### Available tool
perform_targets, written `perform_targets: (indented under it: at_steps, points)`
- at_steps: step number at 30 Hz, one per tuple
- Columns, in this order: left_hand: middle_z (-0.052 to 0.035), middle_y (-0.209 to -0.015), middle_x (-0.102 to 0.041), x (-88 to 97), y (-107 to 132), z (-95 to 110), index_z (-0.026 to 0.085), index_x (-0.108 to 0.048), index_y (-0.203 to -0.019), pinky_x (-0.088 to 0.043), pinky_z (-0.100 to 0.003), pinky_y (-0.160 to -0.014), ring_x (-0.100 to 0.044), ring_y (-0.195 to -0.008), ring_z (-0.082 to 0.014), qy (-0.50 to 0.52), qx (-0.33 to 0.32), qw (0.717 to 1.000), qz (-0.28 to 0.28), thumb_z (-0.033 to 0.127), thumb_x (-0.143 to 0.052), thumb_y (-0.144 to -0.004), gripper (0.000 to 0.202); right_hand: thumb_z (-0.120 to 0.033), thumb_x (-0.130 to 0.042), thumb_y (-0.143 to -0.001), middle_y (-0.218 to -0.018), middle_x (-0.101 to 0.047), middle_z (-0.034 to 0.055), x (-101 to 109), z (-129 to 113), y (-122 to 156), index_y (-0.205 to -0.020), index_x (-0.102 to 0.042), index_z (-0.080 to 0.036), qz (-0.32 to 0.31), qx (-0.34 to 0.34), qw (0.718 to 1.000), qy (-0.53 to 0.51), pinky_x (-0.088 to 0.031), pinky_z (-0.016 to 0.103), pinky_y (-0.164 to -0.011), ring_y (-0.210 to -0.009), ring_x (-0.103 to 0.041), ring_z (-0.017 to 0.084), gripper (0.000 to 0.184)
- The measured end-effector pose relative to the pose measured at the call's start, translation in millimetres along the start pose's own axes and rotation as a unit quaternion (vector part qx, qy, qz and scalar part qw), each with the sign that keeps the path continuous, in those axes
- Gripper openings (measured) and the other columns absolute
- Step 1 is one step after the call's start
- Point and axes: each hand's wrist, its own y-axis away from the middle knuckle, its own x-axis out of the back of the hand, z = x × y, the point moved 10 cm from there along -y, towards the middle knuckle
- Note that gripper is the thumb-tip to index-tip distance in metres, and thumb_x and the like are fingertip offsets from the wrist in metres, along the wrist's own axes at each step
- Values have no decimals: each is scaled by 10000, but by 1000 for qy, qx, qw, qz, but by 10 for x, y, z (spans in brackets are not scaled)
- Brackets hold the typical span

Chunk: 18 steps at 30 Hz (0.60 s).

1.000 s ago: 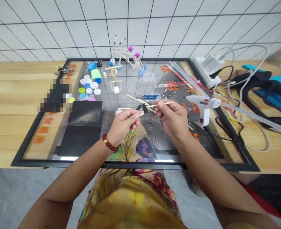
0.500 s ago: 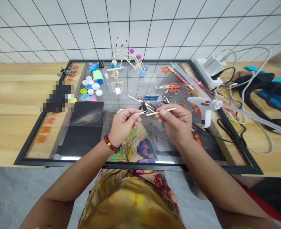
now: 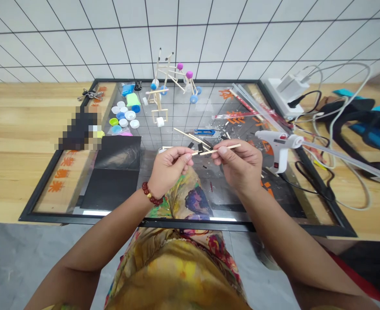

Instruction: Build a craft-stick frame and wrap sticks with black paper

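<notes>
My left hand [image 3: 170,168] pinches a short thin wooden stick [image 3: 196,153] between thumb and fingers, its tip dark. In my right hand [image 3: 238,165] is a longer pale wooden stick [image 3: 230,147], gripped near its middle. The two stick ends come close together or touch between my hands; I cannot tell which. Just beyond them lie several loose wooden sticks [image 3: 190,136] and small black pieces. A blue utility knife [image 3: 204,132] rests behind these on the glass panel [image 3: 164,189].
Stick models [image 3: 157,103] with cap wheels stand at the back. Several bottle caps [image 3: 130,115] and black sheets [image 3: 115,172] lie on the left. A white hot glue gun [image 3: 278,148], glue sticks [image 3: 257,107], a power strip [image 3: 283,99] and tangled cables are on the right.
The right-hand stick has moved in towards the left-hand one, and the gap between their ends has narrowed. The whole view has shifted slightly.
</notes>
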Motion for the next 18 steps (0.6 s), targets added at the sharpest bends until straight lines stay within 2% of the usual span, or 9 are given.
perform_targets:
  at_steps: [10,18]
  points:
    - [8,-650,-662,-48,7,-57,143,-718,-881,-422,-181,-450,-521,-492,-53,74,40,996,-19,321,-756,-770,212,-429,-833,-716,-644,-687,-6,4,-27,7,-743,-731,-232,4,9,1000,4,-469,263,-479,-497,-564,110,224]
    - [1,-662,-675,-94,18,-45,140,-724,-901,-438,-186,-451,-524,-488,-54,77,32,996,-41,320,-753,-790,214,-414,-821,-736,-649,-693,-2,2,11,8,-769,-728,-231,-4,7,1000,11,-475,272,-493,-504,-573,116,208]
